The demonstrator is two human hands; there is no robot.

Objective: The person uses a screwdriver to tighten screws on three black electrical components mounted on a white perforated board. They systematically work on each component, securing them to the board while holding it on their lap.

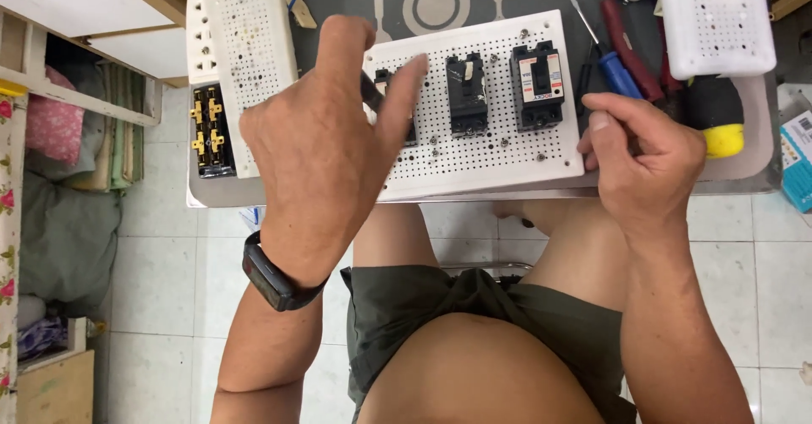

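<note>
The left hand (317, 145) is hovering open-fingered over the board (474, 149), gripping nothing; the right hand (643, 158) is steadying its edge, fingers curled. The board is overhanging the bench (736, 175) and might tip.

Probably a home: tiled floor (169, 246), folded bedding (68, 221) beside small worktable (744, 175).

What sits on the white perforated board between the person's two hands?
In the head view, two black circuit breakers, the middle breaker and the right breaker, stand on the perforated board between the left hand and the right hand.
</note>
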